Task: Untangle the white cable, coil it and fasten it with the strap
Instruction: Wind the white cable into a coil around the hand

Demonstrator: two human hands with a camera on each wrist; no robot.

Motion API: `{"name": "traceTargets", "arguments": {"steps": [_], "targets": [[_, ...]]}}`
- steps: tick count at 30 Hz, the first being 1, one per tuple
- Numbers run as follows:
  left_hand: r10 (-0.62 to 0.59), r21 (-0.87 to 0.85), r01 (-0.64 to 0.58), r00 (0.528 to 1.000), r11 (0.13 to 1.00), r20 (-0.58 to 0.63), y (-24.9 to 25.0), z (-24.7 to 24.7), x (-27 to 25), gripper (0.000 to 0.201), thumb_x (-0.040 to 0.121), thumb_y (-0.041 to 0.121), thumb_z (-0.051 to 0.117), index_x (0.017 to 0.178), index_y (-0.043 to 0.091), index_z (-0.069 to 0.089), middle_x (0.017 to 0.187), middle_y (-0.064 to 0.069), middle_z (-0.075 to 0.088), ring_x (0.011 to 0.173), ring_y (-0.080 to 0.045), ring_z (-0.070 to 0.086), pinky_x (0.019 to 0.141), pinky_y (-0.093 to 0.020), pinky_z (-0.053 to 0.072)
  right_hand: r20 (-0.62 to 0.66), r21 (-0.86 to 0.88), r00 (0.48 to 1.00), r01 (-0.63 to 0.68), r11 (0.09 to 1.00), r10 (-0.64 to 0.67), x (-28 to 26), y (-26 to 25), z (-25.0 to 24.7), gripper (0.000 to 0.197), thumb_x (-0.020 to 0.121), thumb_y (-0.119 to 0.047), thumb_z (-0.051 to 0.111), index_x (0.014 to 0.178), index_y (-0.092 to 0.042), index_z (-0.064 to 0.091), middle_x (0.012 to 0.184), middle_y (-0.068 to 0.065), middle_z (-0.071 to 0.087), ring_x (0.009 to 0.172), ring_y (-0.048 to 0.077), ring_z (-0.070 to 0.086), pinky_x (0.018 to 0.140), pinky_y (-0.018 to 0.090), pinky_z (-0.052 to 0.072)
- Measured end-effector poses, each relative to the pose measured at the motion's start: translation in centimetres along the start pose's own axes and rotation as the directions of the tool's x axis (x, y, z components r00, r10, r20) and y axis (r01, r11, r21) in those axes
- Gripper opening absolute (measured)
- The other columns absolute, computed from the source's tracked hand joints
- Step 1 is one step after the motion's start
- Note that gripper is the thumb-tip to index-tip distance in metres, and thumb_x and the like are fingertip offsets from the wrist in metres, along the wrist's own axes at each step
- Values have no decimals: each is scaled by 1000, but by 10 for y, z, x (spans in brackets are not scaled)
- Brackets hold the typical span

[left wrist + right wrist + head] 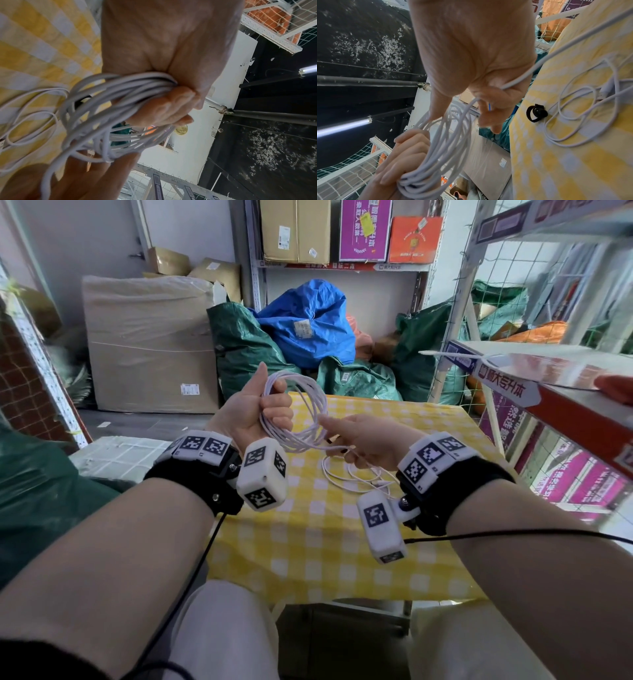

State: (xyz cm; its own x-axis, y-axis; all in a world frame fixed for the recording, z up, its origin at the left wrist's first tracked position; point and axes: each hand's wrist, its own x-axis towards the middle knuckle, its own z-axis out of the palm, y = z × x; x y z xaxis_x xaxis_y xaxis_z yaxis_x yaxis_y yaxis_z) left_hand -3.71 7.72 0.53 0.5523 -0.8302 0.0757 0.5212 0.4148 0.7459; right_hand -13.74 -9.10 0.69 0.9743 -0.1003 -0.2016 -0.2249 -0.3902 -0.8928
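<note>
- My left hand (253, 409) is closed around one side of the coil (294, 412), fingers curled over a bundle of loops and thumb pointing up. It is held above the near-left part of the yellow checked table (342, 559).
- My right hand (370, 440) pinches the running strand of the white cable (518, 81) between thumb and fingers, just right of the coil.
- The cable seems light and limp — the loops sag and splay rather than hold a round shape, so I judge they would spring apart if my left grip loosened.
- Its smooth jacket probably slips, so the pinch is best kept close to the coil.
- The slack (356, 477) lies on the table below my right hand.
- The black strap (536, 113) sits on the table beside that slack — soft, and easy to pinch.
</note>
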Motion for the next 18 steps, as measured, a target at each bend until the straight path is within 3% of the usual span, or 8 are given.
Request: {"name": "traceTargets", "arguments": {"steps": [3,7,10,14,18], "targets": [[-57,-7,58,996,998,65,-4,2,2,55,87,56,32,64,14,59,41,8,42,34,-5,41,41,-17,39,-34,43,999,0,999,1,1,0,-1,53,88,-59,49,114,-13,56,93,3,61,53,10,49,41,17,34],[-132,85,125,988,989,84,-8,12,2,56,88,56,30,55,17,53,41,8,41,34,-5,41,43,-18,42,-46,113,996,80,990,-76,2,0,-1,36,94,-47,49,102,-13,58,81,-1,63,45,7,48,38,16,31],[-164,173,164,986,971,-12,-11,17,2,62,90,60,29,48,19,45,41,8,39,37,-6,43,53,-17,46,-90,136,992,102,986,-90,3,0,-1,29,97,-41,47,82,-16,48,73,0,59,41,6,41,38,16,27],[-138,245,178,976,953,-170,-13,24,1,57,91,59,34,50,19,39,40,8,34,36,-8,39,69,-28,47,-161,84,979,142,986,-127,6,1,-2,32,99,-38,43,75,-16,43,71,4,53,38,8,36,37,17,23],[-70,249,118,979,961,-192,-14,30,-1,39,91,48,46,65,19,41,40,11,29,33,-5,30,57,-20,43,-177,106,972,176,979,-156,6,3,0,30,99,-37,43,85,-12,48,74,6,55,45,11,39,42,21,30]]}}
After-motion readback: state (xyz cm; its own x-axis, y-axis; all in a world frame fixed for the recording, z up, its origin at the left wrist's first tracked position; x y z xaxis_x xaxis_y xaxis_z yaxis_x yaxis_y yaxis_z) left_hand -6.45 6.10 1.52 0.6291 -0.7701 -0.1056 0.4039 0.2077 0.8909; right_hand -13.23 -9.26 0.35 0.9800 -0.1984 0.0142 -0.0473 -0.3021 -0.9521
